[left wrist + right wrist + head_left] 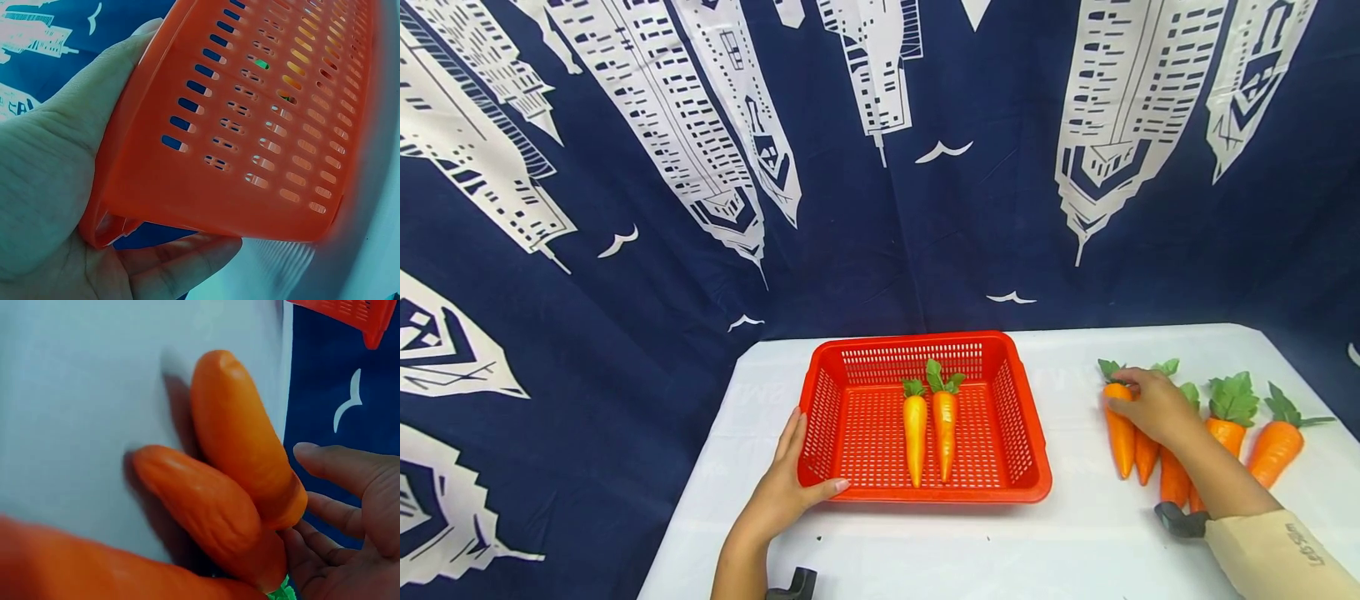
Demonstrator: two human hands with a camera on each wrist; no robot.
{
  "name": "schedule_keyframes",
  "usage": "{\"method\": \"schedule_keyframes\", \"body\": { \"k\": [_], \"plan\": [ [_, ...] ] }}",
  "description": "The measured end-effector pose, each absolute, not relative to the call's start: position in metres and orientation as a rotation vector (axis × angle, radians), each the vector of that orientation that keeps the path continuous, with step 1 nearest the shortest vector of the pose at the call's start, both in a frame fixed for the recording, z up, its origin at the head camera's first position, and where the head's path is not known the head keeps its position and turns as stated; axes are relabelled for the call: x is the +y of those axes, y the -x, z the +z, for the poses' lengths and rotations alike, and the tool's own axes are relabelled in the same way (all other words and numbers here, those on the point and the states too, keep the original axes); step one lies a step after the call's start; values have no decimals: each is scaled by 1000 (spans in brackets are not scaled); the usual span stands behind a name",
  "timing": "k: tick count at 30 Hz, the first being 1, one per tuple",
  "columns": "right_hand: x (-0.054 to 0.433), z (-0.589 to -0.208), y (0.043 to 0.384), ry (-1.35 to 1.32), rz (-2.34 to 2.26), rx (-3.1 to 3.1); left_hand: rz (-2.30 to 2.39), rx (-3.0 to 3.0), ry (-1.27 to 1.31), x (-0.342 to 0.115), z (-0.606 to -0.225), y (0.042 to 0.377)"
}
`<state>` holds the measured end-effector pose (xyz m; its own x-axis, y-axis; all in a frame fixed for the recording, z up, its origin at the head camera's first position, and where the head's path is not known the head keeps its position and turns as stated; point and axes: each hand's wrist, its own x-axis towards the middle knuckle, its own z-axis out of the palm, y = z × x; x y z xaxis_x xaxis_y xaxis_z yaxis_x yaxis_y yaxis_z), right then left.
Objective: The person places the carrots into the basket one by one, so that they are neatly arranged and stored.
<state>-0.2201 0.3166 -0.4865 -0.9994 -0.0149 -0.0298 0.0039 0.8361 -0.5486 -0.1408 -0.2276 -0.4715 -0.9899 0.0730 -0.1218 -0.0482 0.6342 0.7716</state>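
Note:
A red plastic basket (940, 493) stands on the table, with a yellow-orange carrot (915, 433) and an orange carrot (945, 429) lying side by side in it. My left hand (782, 492) holds its near left corner, the thumb along the front rim and the fingers outside the left wall. At the right, my right hand (1153, 406) is over the leafy end of the leftmost loose carrot (1120, 437). In the right wrist view, the thumb stands slightly off that carrot (234, 425), with the fingers around its thick end. Another carrot (206, 506) lies right beside it.
More carrots lie to the right, including a large one (1276, 452) with spread leaves near the table's right side. My right forearm crosses over some of them. A navy curtain (880, 233) with white skyline prints hangs behind the white table (925, 554).

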Motion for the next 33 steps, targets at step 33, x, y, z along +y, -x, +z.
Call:
{"method": "schedule_keyframes", "body": {
  "k": [33],
  "plan": [
    [315,-490,218,165,-1195,3021,1287,2709,-30,-229,-474,142]
  ]
}}
